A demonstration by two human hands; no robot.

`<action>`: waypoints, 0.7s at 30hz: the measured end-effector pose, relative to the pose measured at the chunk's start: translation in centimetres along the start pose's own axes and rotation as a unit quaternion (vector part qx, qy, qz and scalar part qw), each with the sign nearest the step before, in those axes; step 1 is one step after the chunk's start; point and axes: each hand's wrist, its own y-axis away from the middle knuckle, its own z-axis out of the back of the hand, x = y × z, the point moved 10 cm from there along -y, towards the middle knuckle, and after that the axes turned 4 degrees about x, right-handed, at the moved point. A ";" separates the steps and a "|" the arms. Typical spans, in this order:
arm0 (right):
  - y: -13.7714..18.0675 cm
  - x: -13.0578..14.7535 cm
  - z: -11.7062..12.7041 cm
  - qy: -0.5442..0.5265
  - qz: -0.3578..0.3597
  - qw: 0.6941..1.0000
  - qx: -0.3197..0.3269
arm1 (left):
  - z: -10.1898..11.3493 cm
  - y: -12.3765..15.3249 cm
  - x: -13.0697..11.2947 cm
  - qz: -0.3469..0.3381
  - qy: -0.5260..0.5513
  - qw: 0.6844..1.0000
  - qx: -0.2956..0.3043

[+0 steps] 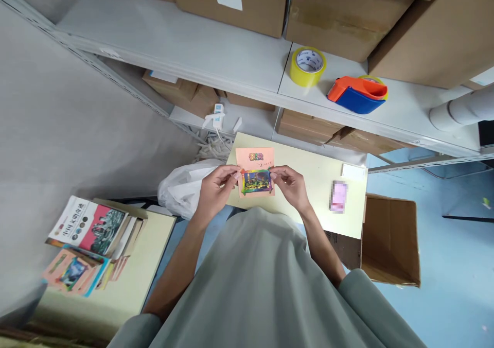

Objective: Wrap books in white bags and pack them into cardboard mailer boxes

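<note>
Between my two hands is a thin pink booklet [254, 187] with a colourful framed picture and dark lettering on its cover. My left hand [217, 186] pinches its left edge between thumb and fingers. At the opposite edge, my right hand [289, 184] grips it the same way. The booklet is over the pale yellow table [309, 168]; whether it touches the top I cannot tell. Right of my right hand lies a blurred pink item [338, 196], with a small white box [353, 171] behind it.
A shelf [185, 34] carries cardboard boxes, a yellow tape roll [307, 67] and an orange-blue tape dispenser [358, 94]. Left are a white plastic bag [181, 186] and stacked books [88, 227] on a side table [135, 281]. An open carton [389, 240] stands at right.
</note>
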 end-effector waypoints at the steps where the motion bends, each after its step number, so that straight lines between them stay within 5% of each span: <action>1: -0.3 -0.9 0.1 0.010 -0.003 1.000 -0.003 | -0.2 -0.4 1.2 0.007 0.005 1.000 -0.001; 8: -2.2 -12.0 -0.5 0.090 -0.112 0.990 0.000 | -3.1 -2.7 14.6 0.120 -0.007 0.993 -0.004; 11: -1.7 -15.9 -0.9 0.138 -0.177 0.974 0.005 | -4.1 -2.2 18.5 0.159 -0.064 0.985 0.005; 15: -1.8 -17.5 -1.1 0.147 -0.182 0.972 0.015 | -4.5 -1.9 19.3 0.161 -0.105 0.981 0.015; 21: -4.5 -15.4 -1.9 0.076 -0.096 0.992 0.037 | -2.0 -4.0 15.5 0.068 -0.106 0.991 -0.053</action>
